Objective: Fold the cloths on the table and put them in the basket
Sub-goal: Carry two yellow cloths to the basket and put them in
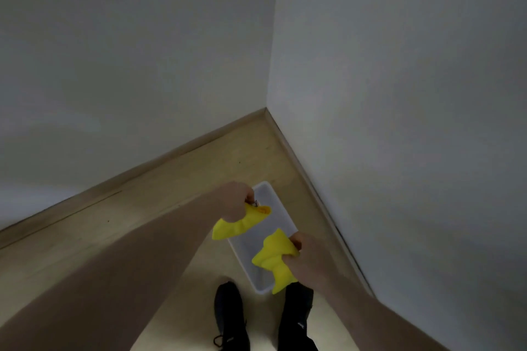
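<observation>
I stand in a corner of the room and look down at my two hands above a white plastic basket on the wooden floor. My left hand grips one yellow cloth; the fingers are curled around its upper part, and the rest hangs down over the left rim of the basket. My right hand grips a second yellow cloth, bunched between thumb and fingers, and it hangs over the near part of the basket. The two cloths are near each other but do not touch. Both are crumpled, not neatly flat. The inside of the basket that I can see holds nothing. My black shoes are on the floor just before the basket, close to its near end. Two pale walls meet behind it.
</observation>
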Tool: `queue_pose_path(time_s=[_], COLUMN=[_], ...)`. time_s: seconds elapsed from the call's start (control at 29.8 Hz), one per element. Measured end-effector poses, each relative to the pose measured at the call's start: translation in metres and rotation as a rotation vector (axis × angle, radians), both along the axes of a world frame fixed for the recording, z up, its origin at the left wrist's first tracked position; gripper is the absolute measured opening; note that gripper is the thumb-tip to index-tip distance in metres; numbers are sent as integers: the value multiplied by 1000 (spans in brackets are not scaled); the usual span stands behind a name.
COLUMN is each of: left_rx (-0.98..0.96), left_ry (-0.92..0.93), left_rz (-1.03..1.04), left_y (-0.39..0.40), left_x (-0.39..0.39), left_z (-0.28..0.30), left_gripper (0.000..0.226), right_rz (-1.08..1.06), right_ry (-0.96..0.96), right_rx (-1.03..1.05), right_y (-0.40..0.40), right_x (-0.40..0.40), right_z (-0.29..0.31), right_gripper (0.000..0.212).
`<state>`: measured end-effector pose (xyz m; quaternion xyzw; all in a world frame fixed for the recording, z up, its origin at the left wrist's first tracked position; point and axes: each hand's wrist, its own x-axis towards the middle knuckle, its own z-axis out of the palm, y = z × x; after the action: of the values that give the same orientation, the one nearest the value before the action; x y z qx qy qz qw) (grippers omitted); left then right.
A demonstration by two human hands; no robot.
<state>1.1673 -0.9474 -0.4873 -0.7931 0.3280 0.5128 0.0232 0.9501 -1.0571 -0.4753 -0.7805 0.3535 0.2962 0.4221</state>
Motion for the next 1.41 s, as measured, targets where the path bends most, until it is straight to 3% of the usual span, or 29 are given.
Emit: queue_pose_path(time_s=[0.3, 0.44, 0.57, 0.64, 0.87, 0.97, 1.17, 1.27, 1.41], left_rx=[85, 42, 28, 58, -1, -54, -182, -186, -27], left_ry=[5, -41, -59, -75, -216, -363, -440, -356, -187], left_rz=[-273, -287, -326, -355, -297, -337, -152, -203, -251], left_y=[-31, -38, -46, -48, -53, -42, -17, 1, 8], left_x=[-24, -31, -37, -44, -66, -72, -101, -116, -115], left_z=[-164, -214, -251, -262, -302, -308, -294, -291, -307], left_gripper=[30, 12, 26, 11, 41, 65, 81, 65, 82], right_rz=[-13, 3, 41, 8, -87, -36, 181, 325, 453], right_ry=[87, 148, 213, 236, 324, 295, 177, 195, 227], right_rx=[148, 149, 157, 168, 273, 83, -175, -145, -109], right_y=[12, 15, 10, 8, 7, 10, 33, 40, 36], right_x=[-5, -7, -9, -10, -13, -13, -33, -42, -42], right_z=[-156, -205, -245, -263, -310, -316, -302, -298, -307], right_gripper=[10, 18, 19, 18, 43, 56, 107, 100, 85])
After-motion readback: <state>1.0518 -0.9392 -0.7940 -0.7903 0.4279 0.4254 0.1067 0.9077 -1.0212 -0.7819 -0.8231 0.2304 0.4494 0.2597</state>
